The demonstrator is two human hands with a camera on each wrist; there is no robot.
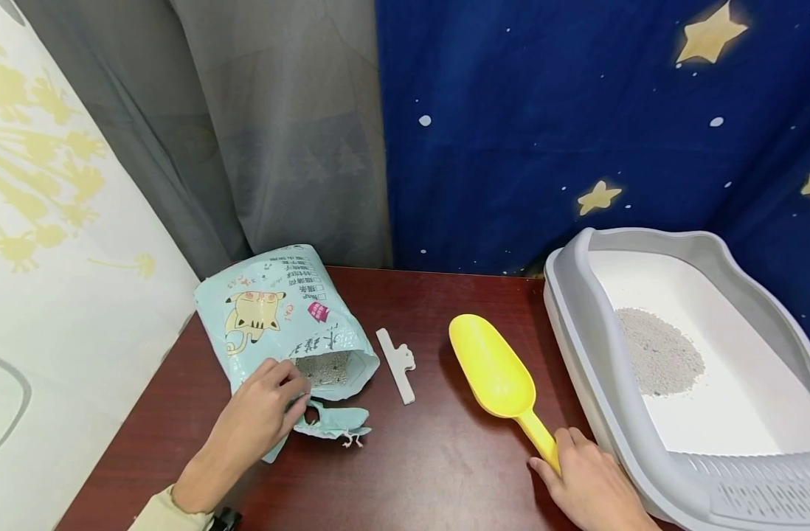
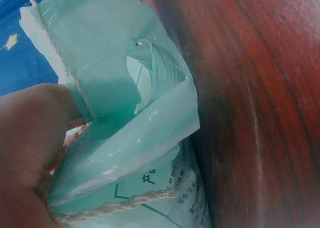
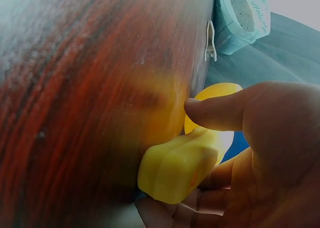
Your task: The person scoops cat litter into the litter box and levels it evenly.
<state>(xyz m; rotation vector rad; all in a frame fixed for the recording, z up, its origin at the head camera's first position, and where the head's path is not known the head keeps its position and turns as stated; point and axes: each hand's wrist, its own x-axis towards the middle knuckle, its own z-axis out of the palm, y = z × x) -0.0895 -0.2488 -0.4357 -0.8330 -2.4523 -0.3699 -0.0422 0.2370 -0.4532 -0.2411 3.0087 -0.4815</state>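
A light-blue bag of cat litter (image 1: 325, 369) lies on the table with its mouth open toward the person, grey litter showing inside. My left hand (image 1: 265, 402) pinches the bag's edge at the mouth, beside a torn strip with a hole and loose string. In the left wrist view, the bag's plastic (image 2: 100, 53) folds up by the thumb. My right hand (image 1: 594, 479) holds the handle of a yellow scoop (image 1: 494, 369), whose bowl faces up with nothing in it. Seen from the right wrist, thumb and fingers lie on either side of the handle (image 3: 175, 173).
Between bag and scoop lies a white clip (image 1: 398, 366). To the right stands a grey-and-white litter box (image 1: 743, 420) with a patch of grey litter (image 1: 660, 354) on its floor. Grey and blue star-patterned curtains (image 1: 498, 147) hang behind the dark red table (image 1: 418, 472).
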